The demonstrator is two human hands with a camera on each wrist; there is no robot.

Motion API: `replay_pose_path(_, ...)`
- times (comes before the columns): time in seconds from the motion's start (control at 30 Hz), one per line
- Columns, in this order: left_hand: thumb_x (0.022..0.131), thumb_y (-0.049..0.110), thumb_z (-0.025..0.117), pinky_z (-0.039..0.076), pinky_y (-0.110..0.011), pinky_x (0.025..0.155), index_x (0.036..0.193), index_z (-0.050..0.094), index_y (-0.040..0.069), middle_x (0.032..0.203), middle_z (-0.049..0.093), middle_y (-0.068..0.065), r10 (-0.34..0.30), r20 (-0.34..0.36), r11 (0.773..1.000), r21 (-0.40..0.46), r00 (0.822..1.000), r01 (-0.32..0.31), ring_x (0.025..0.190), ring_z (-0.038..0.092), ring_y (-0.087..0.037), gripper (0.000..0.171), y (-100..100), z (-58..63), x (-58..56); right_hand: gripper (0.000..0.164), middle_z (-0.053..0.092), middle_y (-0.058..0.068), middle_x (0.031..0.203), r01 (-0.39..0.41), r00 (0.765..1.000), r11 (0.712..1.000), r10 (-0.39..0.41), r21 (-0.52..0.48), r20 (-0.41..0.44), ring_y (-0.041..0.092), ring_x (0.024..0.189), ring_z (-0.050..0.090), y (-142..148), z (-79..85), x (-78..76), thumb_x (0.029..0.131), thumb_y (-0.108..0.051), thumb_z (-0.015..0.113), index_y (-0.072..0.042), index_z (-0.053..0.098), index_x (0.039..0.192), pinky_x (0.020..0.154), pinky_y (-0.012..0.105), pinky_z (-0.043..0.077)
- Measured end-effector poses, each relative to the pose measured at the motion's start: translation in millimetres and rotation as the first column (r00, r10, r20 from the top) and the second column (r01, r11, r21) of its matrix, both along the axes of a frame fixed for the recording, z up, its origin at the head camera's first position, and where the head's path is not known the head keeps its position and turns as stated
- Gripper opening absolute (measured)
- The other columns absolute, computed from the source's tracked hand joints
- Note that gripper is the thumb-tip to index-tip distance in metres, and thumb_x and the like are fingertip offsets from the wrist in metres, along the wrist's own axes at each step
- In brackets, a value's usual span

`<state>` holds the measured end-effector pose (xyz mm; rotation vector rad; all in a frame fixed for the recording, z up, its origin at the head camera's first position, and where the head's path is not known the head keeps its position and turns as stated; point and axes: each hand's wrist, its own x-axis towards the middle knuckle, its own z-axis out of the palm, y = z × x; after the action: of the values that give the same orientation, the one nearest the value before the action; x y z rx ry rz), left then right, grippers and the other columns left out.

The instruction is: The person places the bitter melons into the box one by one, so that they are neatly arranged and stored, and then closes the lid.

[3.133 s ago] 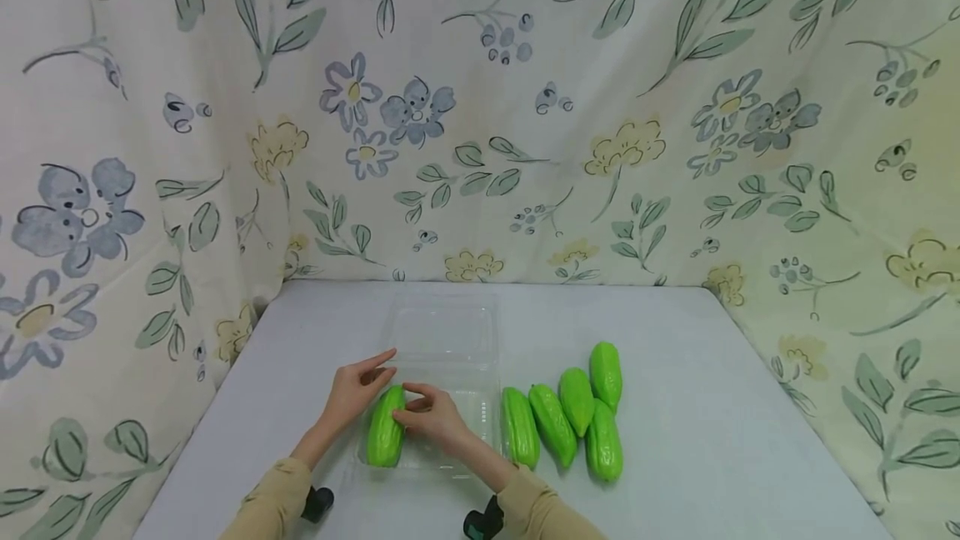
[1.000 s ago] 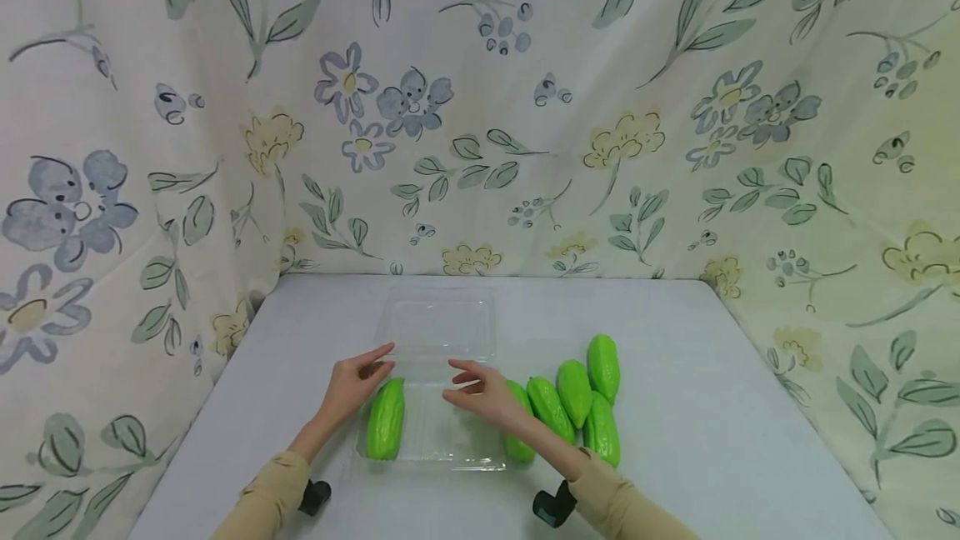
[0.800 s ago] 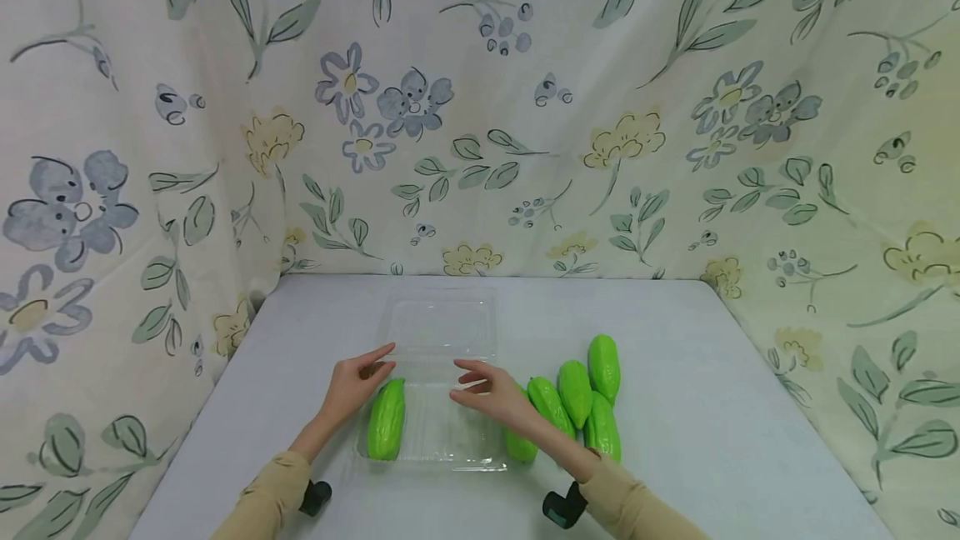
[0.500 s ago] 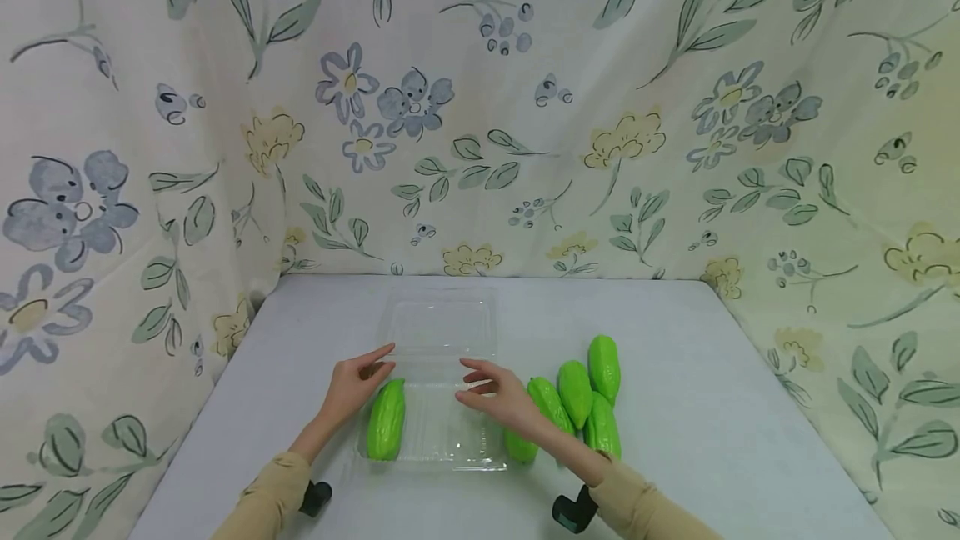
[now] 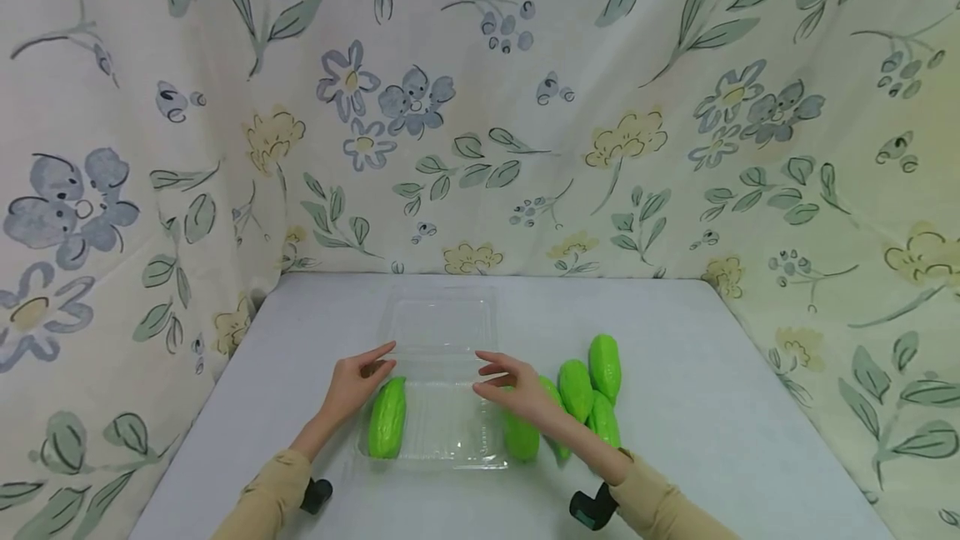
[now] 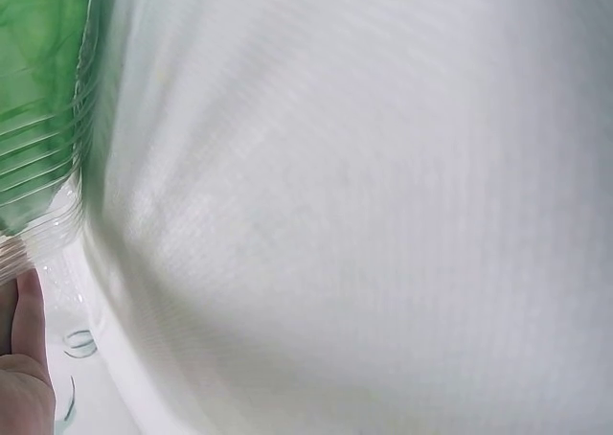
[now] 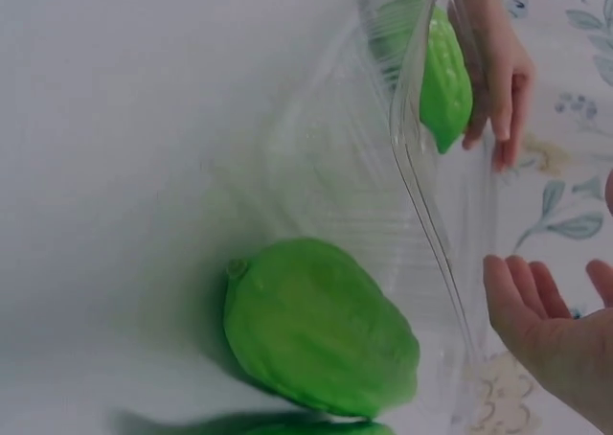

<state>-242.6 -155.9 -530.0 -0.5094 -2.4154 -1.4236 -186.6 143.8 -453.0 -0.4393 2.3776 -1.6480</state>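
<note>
A clear plastic clamshell box (image 5: 450, 427) lies with its lid (image 5: 441, 323) folded back. Along the inside of its left wall rests one bright green, ridged bitter melon (image 5: 387, 423). My left hand (image 5: 354, 382) is at the box's left side, near the hinge, its fingers extended; in the left wrist view its fingers (image 6: 29, 325) meet the plastic edge. Over the box's right edge hovers my right hand (image 5: 517, 386), fingers spread and holding nothing. Just beneath its wrist, outside the box, lies another bitter melon (image 5: 522, 440), large in the right wrist view.
Several more bitter melons, such as one near the middle (image 5: 575, 390) and one at the far end (image 5: 605, 367), lie grouped right of the box. My right forearm partly covers them. A floral cloth (image 5: 480, 148) hangs behind the white table (image 5: 712, 407).
My right hand has let go of the bitter melon in the box and moved right, to above the box's right edge. My left hand has stayed at the box's left side.
</note>
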Motion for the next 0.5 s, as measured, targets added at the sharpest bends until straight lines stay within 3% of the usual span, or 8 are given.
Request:
replay_pose_path(0.23,0.088,0.016,0.068,0.043,-0.016,0.057,0.119,0.067,0.008,0.101,0.070,-0.023,-0.009,-0.042,1.000,0.002,0.999,0.009,0.074,0.063,0.004,0.032,0.2,-1.0,-1.2,0.053,0.057,0.023,0.127,0.041,0.999,0.999,-0.040,-0.014,0.030,0.029,0.108,0.063,16.6,0.3,-6.6,0.090,-0.021,0.066,-0.012,0.048,0.140,0.084,0.033,0.053)
replay_pose_path(0.5,0.088,0.017,0.068,0.049,-0.018,0.064,0.121,0.065,0.004,0.107,0.070,-0.018,0.003,0.038,1.000,-0.024,0.999,-0.002,0.083,0.069,-0.009,0.036,-0.4,1.4,-1.1,0.054,0.053,0.028,0.130,0.079,0.996,0.995,-0.076,-0.054,0.055,0.032,0.110,0.061,32.2,10.5,-4.7,0.092,-0.020,0.063,-0.008,0.044,0.141,0.086,0.038,0.053)
